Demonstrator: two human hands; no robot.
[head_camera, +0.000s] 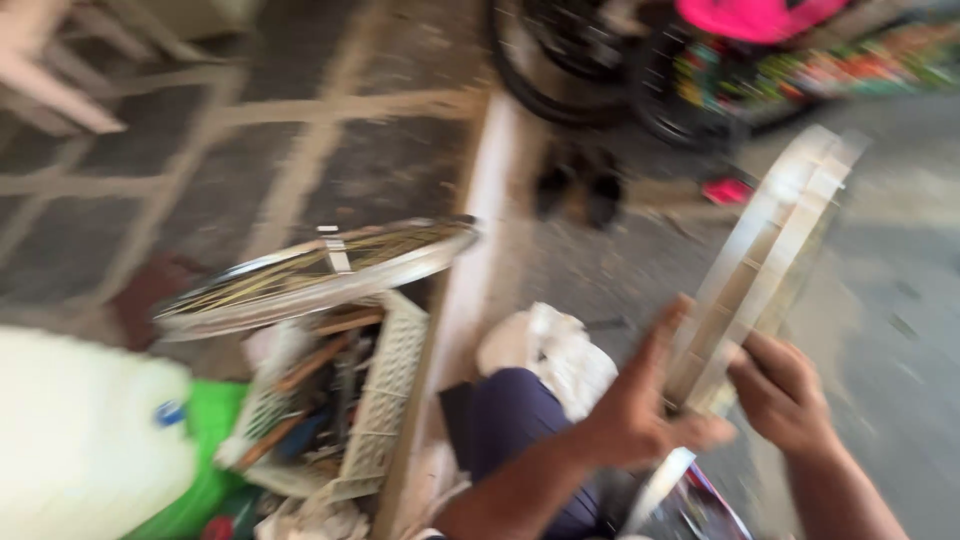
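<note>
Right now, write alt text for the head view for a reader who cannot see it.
Blurred view down at a person's two hands, left hand and right hand, holding a pale bicycle wheel rim upright over a grey floor. To the left, a spoked wheel lies across a white plastic crate of tools, with white cloth nearby and dark tyres behind.

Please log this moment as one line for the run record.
left hand: grips pale wheel rim | right hand: holds rim's lower edge | rim: tilted, off ground | spoked wheel: lying on white crate | view: blurred

Pale cream rim (770, 250), white crate (385, 400), pink seat (750, 15)
</note>
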